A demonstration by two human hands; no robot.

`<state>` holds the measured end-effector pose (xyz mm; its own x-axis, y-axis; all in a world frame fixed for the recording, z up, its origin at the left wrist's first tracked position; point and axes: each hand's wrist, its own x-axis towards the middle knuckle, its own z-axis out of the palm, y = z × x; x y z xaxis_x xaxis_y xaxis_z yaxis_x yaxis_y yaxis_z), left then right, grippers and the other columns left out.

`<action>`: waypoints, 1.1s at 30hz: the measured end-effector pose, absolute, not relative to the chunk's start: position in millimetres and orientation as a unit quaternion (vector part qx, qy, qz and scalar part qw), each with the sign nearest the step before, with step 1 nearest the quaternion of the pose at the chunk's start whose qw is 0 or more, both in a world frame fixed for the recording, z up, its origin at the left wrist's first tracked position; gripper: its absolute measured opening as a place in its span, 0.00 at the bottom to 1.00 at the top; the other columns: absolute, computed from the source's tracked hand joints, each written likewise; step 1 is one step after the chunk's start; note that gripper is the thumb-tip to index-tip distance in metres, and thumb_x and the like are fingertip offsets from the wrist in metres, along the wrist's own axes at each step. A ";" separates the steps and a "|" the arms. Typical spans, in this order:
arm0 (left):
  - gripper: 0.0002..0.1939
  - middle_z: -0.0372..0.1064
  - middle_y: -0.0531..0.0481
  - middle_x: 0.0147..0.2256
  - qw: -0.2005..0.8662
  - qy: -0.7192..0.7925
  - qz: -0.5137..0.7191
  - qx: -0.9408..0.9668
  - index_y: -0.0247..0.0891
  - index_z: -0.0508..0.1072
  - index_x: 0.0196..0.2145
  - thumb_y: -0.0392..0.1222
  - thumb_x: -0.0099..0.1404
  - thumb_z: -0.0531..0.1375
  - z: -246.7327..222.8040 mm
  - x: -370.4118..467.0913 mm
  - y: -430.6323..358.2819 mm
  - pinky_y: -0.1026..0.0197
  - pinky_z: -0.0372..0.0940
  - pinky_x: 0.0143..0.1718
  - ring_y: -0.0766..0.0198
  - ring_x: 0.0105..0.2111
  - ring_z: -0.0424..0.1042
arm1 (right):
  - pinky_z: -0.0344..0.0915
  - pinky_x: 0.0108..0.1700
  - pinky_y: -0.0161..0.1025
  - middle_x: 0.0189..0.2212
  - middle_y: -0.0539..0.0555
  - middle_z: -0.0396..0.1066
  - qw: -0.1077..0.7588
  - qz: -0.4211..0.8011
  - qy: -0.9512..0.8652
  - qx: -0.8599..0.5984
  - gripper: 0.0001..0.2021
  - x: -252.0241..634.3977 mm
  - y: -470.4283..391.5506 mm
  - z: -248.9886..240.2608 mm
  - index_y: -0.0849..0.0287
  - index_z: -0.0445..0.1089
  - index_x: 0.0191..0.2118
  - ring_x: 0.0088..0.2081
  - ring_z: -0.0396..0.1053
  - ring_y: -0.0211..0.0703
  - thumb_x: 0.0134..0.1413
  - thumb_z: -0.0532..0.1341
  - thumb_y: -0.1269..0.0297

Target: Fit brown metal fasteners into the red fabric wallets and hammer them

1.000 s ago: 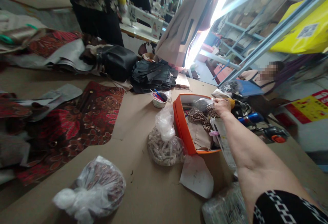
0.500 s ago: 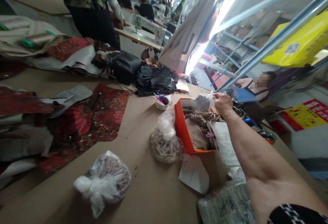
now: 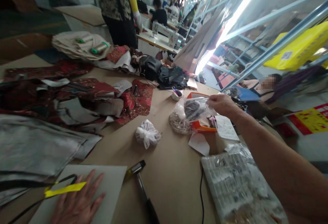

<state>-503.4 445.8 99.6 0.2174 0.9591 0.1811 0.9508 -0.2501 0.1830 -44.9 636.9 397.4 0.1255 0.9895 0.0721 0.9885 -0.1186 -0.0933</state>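
Note:
My right hand (image 3: 219, 103) is closed on the top of a clear plastic bag (image 3: 192, 109) with dark contents, which hangs over an orange box (image 3: 203, 127). Flat on a pale board (image 3: 114, 179) at the lower left lies my left hand (image 3: 82, 200), fingers spread, beside a yellow strip (image 3: 65, 189) and black cords. A hammer (image 3: 144, 189) rests right of the board. Two more tied bags sit on the table: a small one (image 3: 148, 134) in the middle and one with beige contents (image 3: 178, 121) against the box.
Patterned red fabric pieces (image 3: 137, 101) and grey sheets (image 3: 38, 145) cover the left side. A large plastic-wrapped pack (image 3: 230, 183) lies at the lower right. A cup of pens (image 3: 176, 95) stands behind. A person (image 3: 118, 8) stands beyond the table; another sits at the right.
My right hand has lifted the dark-filled bag and brought it left, over the box's left part. My left hand, the pale board and the hammer have come into view as the camera moved.

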 end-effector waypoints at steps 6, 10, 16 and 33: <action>0.29 0.59 0.36 0.58 0.034 0.566 0.125 0.814 0.33 0.67 0.54 0.54 0.61 0.51 96.0 -511.3 448.7 0.36 0.48 0.57 0.36 0.58 0.54 | 0.46 0.20 0.32 0.15 0.45 0.59 0.239 0.343 -0.554 -0.720 0.13 -122.8 521.3 338.9 0.61 0.69 0.24 0.18 0.52 0.30 0.44 0.61 0.54; 0.25 0.63 0.33 0.54 0.146 0.531 0.198 0.811 0.31 0.68 0.50 0.52 0.64 0.49 117.2 -510.6 449.7 0.39 0.53 0.57 0.43 0.56 0.58 | 0.46 0.20 0.30 0.15 0.44 0.60 0.326 0.492 -0.434 -0.681 0.14 -159.9 463.8 291.7 0.61 0.68 0.23 0.17 0.52 0.29 0.41 0.65 0.54; 0.32 0.56 0.36 0.58 0.285 0.387 0.349 0.804 0.36 0.54 0.59 0.54 0.63 0.55 184.9 -469.8 431.5 0.46 0.53 0.60 0.52 0.60 0.55 | 0.51 0.22 0.28 0.17 0.46 0.64 0.392 0.577 -0.338 -0.632 0.14 -205.7 417.0 262.7 0.61 0.69 0.25 0.18 0.55 0.28 0.42 0.67 0.55; 0.10 0.72 0.52 0.32 0.409 0.452 0.261 0.749 0.36 0.74 0.34 0.42 0.65 0.55 221.3 -512.6 403.8 0.68 0.61 0.36 0.67 0.33 0.70 | 0.70 0.40 0.39 0.47 0.59 0.68 0.360 0.238 -0.743 -0.512 0.33 -315.4 368.3 218.5 0.55 0.60 0.56 0.44 0.70 0.51 0.43 0.66 0.53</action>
<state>-512.6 403.8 221.3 0.4555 0.8900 0.0216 0.4628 -0.2574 0.8483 -315.4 368.3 218.5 -0.2159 0.9319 0.2916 0.5897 0.3625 -0.7217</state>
